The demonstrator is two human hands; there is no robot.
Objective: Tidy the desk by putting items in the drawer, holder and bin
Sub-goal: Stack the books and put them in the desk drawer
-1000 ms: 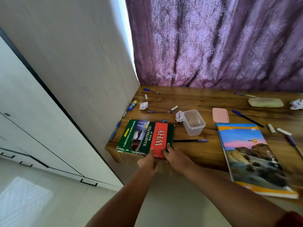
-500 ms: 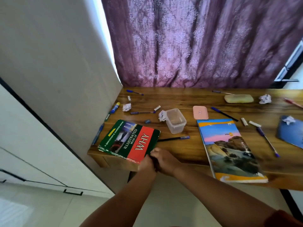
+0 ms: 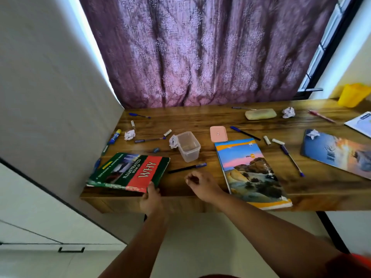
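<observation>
A: What does that cover say?
B: "ILLUSTRATED BOOK OF WHY" on the green and red book [image 3: 128, 172], lying at the desk [image 3: 200, 119] front left corner. The left hand [image 3: 151, 199] pinches its near corner, thumb on top.
A: And the right hand [image 3: 202, 186]?
B: Hovering over bare wood just beside the black pen [image 3: 186, 168], fingers loosely curled, holding nothing.

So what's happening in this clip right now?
A person is tidying a cluttered wooden desk. The left hand grips the near corner of the green and red book at the desk's front edge. The right hand hovers loosely curled, holding nothing, just short of a black pen. Pens, crumpled paper, a clear tub and notebooks lie scattered on the desk.
</observation>
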